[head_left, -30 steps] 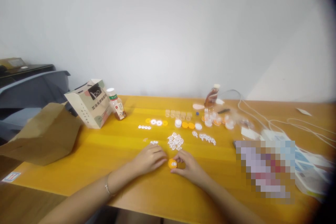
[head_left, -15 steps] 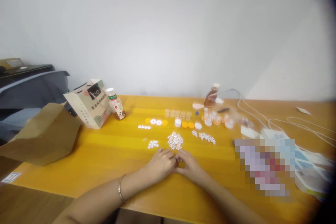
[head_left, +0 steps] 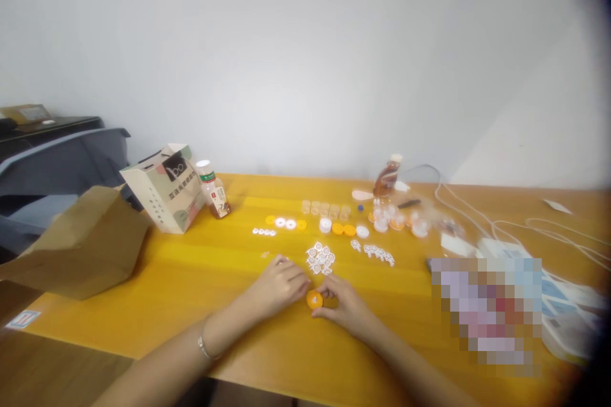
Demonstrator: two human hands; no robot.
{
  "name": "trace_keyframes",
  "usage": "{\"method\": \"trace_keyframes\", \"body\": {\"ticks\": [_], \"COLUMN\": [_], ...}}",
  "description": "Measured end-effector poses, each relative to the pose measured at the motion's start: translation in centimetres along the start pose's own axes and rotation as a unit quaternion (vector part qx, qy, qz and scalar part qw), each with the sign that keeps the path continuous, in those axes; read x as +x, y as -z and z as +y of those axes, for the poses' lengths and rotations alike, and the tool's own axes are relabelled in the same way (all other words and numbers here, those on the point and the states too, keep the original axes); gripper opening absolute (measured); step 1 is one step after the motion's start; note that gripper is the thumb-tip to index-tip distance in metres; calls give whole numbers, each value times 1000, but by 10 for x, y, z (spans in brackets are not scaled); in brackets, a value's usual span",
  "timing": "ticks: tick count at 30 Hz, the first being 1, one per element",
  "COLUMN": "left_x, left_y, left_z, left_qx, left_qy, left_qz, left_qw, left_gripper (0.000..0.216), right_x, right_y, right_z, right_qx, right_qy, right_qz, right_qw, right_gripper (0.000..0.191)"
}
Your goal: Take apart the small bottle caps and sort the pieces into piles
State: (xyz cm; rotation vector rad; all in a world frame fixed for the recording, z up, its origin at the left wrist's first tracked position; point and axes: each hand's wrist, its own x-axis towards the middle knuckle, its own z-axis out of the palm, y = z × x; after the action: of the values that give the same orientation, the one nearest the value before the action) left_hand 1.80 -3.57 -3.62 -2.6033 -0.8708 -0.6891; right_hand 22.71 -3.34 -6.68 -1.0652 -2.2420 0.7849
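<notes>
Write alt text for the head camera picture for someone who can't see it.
A person's right hand holds a small round orange part at a yellow table, the left hand curled beside it. Beyond lie a pile of white openwork pieces and a row of white and orange discs, with a printed bag and a bottle at back left.

held orange piece (head_left: 313, 300): 1 | clear cups (head_left: 324, 210): 5 | drink bottles (head_left: 213, 193): 2

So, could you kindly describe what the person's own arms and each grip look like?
The left arm and right arm show no sleeves. A slim, silver-coloured bracelet circles the left one; none shows on the right. Neither the left grip nor the right grip wears a glove.
</notes>
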Motion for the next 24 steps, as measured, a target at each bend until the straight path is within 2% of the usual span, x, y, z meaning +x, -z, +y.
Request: {"method": "trace_keyframes", "body": {"ticks": [3,5,8,13,17,20,24], "left_x": [-18,-29,-39,-39,-38,-34,-19], "left_y": [8,6,-2,-9,-8,-7,-6], "left_z": [-28,-42,-49,-48,-48,-40,-17], "left_qx": [45,67,94,120,110,71,-15], "left_qy": [8,-8,-33,-58,-51,-29,-16], "left_qz": [13,-7,-40,-71,-69,-46,-39], "left_qw": [999,998,994,989,990,996,999], "left_gripper": [19,17,15,12,14,15,17], "right_x": [0,0,0,0,1,0,0], "right_y": [3,4,5,6,5,4,2], "right_z": [-3,-4,-5,-6,-5,-3,-1], "right_qx": [8,5,5,8,6,6,3], "right_qy": [-6,-8,-10,-17,-15,-9,-1], "right_qz": [-6,-7,-8,-10,-10,-6,-4], "right_qw": [1000,1000,1000,1000,1000,1000,1000], "right_gripper": [27,28,28,27,27,26,25]}}
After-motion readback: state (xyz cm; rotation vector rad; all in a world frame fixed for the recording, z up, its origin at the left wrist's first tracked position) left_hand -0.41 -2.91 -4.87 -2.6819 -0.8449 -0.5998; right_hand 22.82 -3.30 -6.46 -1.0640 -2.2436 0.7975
